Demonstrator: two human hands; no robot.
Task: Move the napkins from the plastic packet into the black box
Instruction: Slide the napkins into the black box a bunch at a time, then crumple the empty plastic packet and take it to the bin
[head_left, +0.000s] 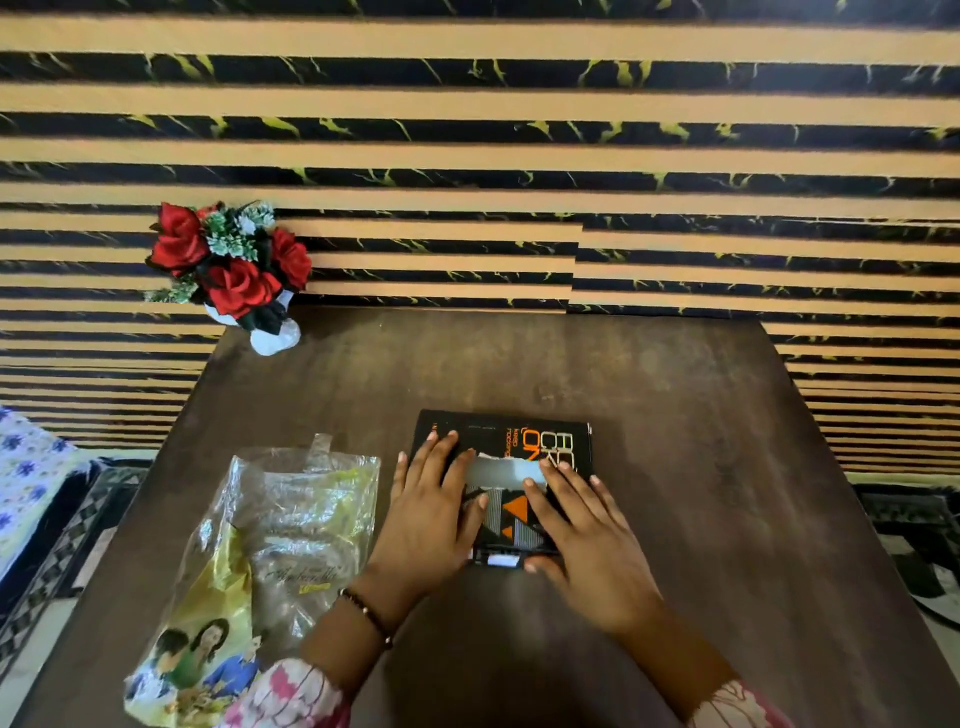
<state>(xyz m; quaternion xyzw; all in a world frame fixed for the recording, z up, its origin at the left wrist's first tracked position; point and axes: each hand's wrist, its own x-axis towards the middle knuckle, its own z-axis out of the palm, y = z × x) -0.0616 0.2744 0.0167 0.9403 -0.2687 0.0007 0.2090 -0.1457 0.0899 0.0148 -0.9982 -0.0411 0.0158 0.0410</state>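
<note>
A black box with orange lettering lies flat in the middle of the brown table. Through a slot in its top shows a strip of white napkin. My left hand rests flat on the left part of the box, fingers straight and spread. On the right part lies my right hand, also flat, its fingertips at the napkin strip. The plastic packet, clear and yellow with printed people, lies crumpled to the left of the box, apart from both hands.
A white vase of red artificial roses stands at the table's far left corner. A striped black and tan wall rises right behind the table. A patterned cloth lies off the left edge.
</note>
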